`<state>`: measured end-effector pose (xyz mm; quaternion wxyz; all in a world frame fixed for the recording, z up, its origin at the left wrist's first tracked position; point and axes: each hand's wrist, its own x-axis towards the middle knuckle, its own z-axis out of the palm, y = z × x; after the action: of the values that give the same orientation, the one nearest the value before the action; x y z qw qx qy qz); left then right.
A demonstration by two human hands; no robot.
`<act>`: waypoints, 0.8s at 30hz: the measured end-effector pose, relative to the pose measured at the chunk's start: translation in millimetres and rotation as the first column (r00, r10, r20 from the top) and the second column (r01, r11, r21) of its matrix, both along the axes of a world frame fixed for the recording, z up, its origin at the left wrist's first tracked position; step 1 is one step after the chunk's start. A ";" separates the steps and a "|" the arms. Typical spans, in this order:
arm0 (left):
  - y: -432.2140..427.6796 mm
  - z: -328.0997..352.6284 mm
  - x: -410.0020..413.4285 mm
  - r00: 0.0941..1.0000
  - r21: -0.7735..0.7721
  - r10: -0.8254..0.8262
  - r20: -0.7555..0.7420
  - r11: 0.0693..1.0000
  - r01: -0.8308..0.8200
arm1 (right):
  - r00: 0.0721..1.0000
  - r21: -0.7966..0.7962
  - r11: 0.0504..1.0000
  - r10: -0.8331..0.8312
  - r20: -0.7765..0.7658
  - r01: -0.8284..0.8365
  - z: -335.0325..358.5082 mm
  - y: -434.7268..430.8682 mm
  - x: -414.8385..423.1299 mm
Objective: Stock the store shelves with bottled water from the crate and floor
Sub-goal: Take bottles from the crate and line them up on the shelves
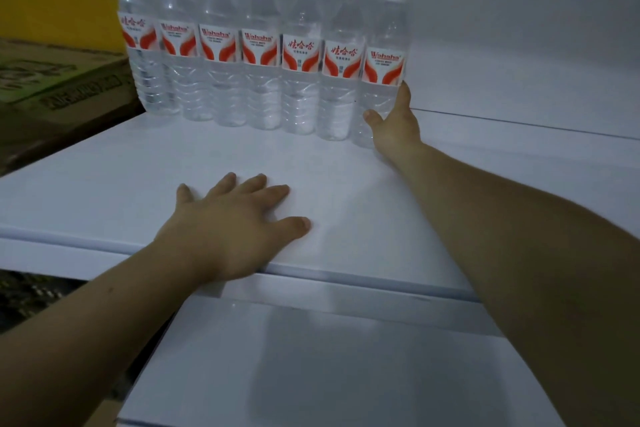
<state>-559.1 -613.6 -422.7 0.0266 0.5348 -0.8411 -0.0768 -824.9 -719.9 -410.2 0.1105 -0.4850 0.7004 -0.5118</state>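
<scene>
Head view: a stocker's right hand reaches to the back of a white shelf and wraps the lower body of the end bottle. The thumb lies across the front and the index finger runs up the bottle's right side, with the other fingers hidden behind it (so the grip looks closed round the plastic, tho how firmly can't be told). The bottle stands upright, cap up, long axis vertical, at the far right of a row of bottles. There are seven incl. this one, shoulder to shoulder along the back panel, red-and-white labels facing out. The left hand lies palm down on the shelf near its front edge, fingers straight and spread, holding nothing; it appears to serve as a brace. Key relation: the end bottle is ahead and to the right of the person, in the right hand and well apart from the left. Bare shelf runs on to the right of it, so the row would prob. grow that way, and the right arm is the nearer one for that side. A cardboard box sits beyond the shelf's left end, and a lower shelf juts out below. Crate and floor stock are not in frame; with one row at the back and the front of the shelf bare, the job looks early to mid-way.
</scene>
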 end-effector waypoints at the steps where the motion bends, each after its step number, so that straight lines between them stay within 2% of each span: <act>1: 0.7 0.0 0.1 1.000 -0.002 0.000 -0.001 1.000 0.000 | 1.000 0.000 1.000 0.004 0.004 -0.004 -0.1 -2.7 -0.2; 8: 0.7 -1.1 -0.1 1.000 -0.003 -0.001 -0.013 1.000 0.001 | 1.000 -0.009 1.000 0.014 0.019 -0.014 -0.5 -13.6 -2.1; 11: -0.3 -2.1 0.4 1.000 -0.006 -0.001 -0.016 1.000 0.001 | 1.000 0.086 0.996 0.017 0.022 -0.019 2.6 -7.1 -1.1; 15: -0.8 -0.7 0.0 1.000 0.004 -0.002 0.002 1.000 0.002 | 0.994 0.229 0.973 0.003 -0.108 0.022 15.3 22.6 2.2; 19: 0.7 3.6 -1.3 1.000 0.005 0.000 0.001 1.000 0.000 | 0.965 0.354 0.935 0.062 -0.254 0.033 36.3 75.0 5.0; 24: 9.9 13.9 0.3 1.000 0.064 0.021 -0.005 0.998 -0.020 | 0.932 0.460 0.883 0.090 -0.352 0.089 57.6 161.1 -0.1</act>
<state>-558.8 -603.8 -408.8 0.0126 0.5437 -0.8326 -0.1051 -825.0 -558.7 -352.5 0.0932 -0.5301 0.8112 -0.2288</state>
